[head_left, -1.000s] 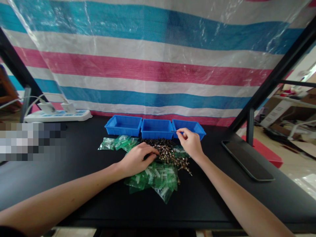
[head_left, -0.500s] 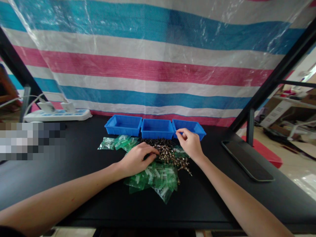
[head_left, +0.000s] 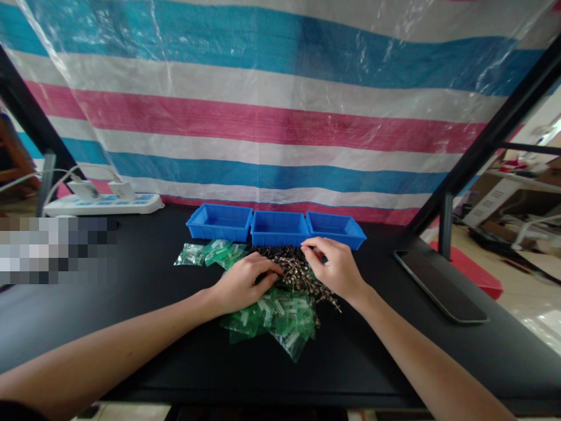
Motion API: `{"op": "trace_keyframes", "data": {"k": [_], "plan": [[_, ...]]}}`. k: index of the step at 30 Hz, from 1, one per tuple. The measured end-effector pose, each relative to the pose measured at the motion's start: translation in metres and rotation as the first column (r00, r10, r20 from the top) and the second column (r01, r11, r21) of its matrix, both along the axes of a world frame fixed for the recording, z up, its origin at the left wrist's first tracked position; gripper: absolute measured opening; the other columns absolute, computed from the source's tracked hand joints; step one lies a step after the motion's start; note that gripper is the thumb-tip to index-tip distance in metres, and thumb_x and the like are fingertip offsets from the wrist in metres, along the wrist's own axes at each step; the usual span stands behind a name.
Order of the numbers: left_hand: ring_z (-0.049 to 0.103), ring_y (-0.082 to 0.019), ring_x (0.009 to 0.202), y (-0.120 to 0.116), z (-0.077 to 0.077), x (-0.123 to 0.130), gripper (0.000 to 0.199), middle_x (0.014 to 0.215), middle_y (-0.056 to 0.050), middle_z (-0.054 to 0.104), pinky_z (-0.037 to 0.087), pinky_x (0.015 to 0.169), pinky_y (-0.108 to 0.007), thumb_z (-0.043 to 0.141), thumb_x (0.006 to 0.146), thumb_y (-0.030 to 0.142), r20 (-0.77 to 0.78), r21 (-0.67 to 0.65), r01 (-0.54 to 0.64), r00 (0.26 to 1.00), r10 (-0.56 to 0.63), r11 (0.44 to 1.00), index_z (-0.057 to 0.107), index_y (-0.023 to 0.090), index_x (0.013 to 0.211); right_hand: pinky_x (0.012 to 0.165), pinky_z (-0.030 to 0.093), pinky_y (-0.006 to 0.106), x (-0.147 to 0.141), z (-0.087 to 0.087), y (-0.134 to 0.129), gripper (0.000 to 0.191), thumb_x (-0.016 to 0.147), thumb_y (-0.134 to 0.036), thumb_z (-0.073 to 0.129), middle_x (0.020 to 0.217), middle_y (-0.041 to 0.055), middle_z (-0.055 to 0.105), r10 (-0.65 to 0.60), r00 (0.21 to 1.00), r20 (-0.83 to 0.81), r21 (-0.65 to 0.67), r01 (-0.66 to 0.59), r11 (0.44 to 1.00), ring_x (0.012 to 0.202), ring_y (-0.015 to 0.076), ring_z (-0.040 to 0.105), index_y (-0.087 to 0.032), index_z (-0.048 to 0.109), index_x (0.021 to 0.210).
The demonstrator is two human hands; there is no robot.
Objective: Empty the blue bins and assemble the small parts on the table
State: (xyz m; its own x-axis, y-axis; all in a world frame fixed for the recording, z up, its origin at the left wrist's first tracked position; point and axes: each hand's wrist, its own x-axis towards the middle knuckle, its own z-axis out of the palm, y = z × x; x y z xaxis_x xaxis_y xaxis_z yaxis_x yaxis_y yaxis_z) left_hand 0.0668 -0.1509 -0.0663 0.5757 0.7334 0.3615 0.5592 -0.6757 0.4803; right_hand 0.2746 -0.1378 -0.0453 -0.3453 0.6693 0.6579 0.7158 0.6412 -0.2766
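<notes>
My left hand point(head_left: 243, 283) rests at the left edge of a pile of small metal pieces point(head_left: 298, 273), its fingers curled together; whatever they pinch is too small to make out. Green plastic bags point(head_left: 276, 316) lie heaped just below it. Over the right side of the pile is my right hand point(head_left: 336, 270), thumb and index finger brought close in a pinch, with nothing clearly visible between them. Dark screws point(head_left: 284, 252) lie behind the metal pieces. More green bags point(head_left: 221, 252) are spread behind my left hand.
Three blue trays, left point(head_left: 219, 223), middle point(head_left: 279, 229) and right point(head_left: 335, 229), stand in a row at the back. A phone point(head_left: 438, 286) lies to the right. A white power strip point(head_left: 105, 203) sits at the back left, before a striped sheet point(head_left: 263, 134).
My right hand has moved down and slightly left, from the front of the right tray to over the pile. My left hand has stayed in place.
</notes>
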Motion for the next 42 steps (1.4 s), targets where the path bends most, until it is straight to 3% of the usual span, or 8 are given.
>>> {"op": "trace_keyframes", "data": {"k": [13, 22, 34, 42], "plan": [[0.055, -0.016, 0.086, 0.0, 0.001, 0.001, 0.021, 0.089, -0.002, 0.065, 0.044, 0.079, -0.028, 0.046, 0.083, 0.017, -0.005, -0.008, 0.001, 1.0, -0.002, 1.0, 0.062, 0.02, 0.096, 0.058, 0.038, 0.022, 0.001, -0.011, 0.005, 0.012, 0.079, -0.023, 0.051, 0.064, -0.0005, 0.06, 0.053, 0.989, 0.136, -0.196, -0.026, 0.98, 0.06, 0.0119, 0.054, -0.02, 0.062, 0.083], [0.055, -0.016, 0.086, 0.0, 0.001, 0.001, 0.02, 0.088, -0.002, 0.065, 0.044, 0.078, -0.026, 0.046, 0.082, 0.017, 0.0, 0.0, 0.0, 1.0, 0.0, 1.0, 0.062, 0.019, 0.095, 0.067, 0.04, 0.026, 0.0, -0.009, 0.005, 0.011, 0.078, -0.015, 0.052, 0.068, 0.0029, 0.058, 0.118, 0.965, 0.232, -0.202, -0.071, 0.977, 0.073, 0.0159, 0.049, -0.016, 0.063, 0.078], [0.055, -0.016, 0.086, 0.0, 0.0, 0.0, 0.02, 0.088, -0.002, 0.064, 0.044, 0.078, -0.026, 0.046, 0.083, 0.017, -0.005, -0.003, -0.004, 1.0, 0.004, 1.0, 0.062, 0.019, 0.096, 0.067, 0.039, 0.028, -0.003, -0.009, 0.006, 0.01, 0.075, -0.01, 0.054, 0.065, 0.0018, 0.057, 0.172, 0.979, 0.111, -0.271, -0.137, 0.953, 0.071, 0.0163, 0.047, -0.016, 0.061, 0.073], [0.055, -0.016, 0.086, 0.0, 0.001, 0.001, 0.021, 0.089, -0.002, 0.064, 0.044, 0.078, -0.026, 0.046, 0.083, 0.017, -0.008, 0.002, 0.0, 1.0, 0.0, 1.0, 0.062, 0.019, 0.096, 0.08, 0.036, 0.033, -0.002, -0.015, 0.012, 0.006, 0.072, -0.011, 0.058, 0.079, 0.0036, 0.055, 0.088, 0.996, -0.023, -0.357, -0.091, 0.93, 0.084, 0.0185, 0.046, -0.017, 0.059, 0.069]]}}
